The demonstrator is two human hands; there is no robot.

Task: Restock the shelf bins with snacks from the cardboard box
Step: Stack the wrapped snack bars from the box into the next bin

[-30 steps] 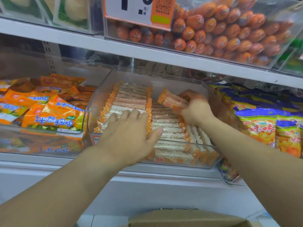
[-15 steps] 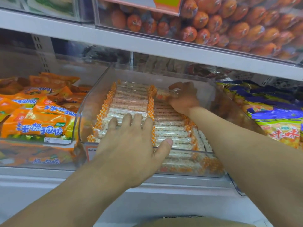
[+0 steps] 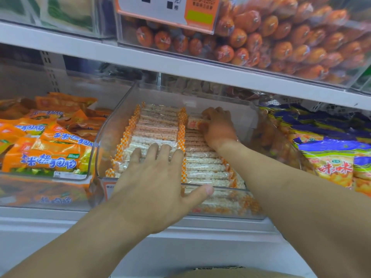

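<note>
A clear plastic bin (image 3: 252, 115) on the middle shelf holds two rows of snack bars (image 3: 158, 125) in clear wrappers with orange checkered ends. My left hand (image 3: 158, 181) lies flat on the front of the left row, fingers straight, thumb over the bin's front rim. Deep in the bin, my right hand (image 3: 218, 127) grips a snack pack (image 3: 193, 123) at the back of the right row, its fingers curled over the pack. The top edge of the cardboard box (image 3: 220, 272) shows at the bottom of the view.
An orange-packet bin (image 3: 40, 185) stands on the left, and yellow and blue snack bags (image 3: 331, 157) fill the right. The shelf above carries a bin of orange sausages (image 3: 281, 43) with a price tag (image 3: 168, 11). The white shelf edge (image 3: 60, 219) runs below.
My right hand has pushed its pack farther back into the bin and lower onto the right row. My left hand stays pressed on the left row.
</note>
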